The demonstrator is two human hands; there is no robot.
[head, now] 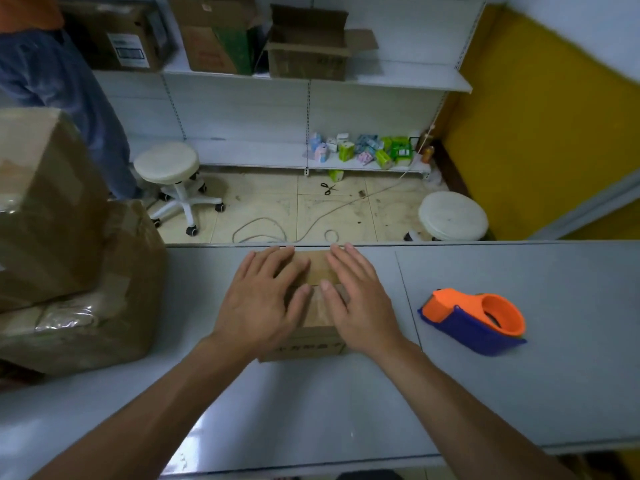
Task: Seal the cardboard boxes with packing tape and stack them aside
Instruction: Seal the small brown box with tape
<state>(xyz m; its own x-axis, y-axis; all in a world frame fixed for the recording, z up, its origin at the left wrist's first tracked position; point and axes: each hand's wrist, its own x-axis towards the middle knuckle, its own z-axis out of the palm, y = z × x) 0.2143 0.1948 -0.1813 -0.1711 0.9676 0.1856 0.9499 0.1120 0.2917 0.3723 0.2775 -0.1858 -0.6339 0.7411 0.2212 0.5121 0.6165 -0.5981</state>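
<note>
While left hand [266, 299] & right hand [356, 299] press small box [304, 341], fingers [277, 261] straight, tape dispenser [474, 320] lies unheld at 3 o'clock; 2 taped boxes [69, 271] stacked at 9 o'clock; this one's still to stack.

Looks forward and down from head height, wide-angle, close over the grey table [519, 393], with both forearms [173, 410] filling the lower frame. Faces across its far edge toward the tiled floor [277, 209] and white shelves [398, 77] beyond.
</note>
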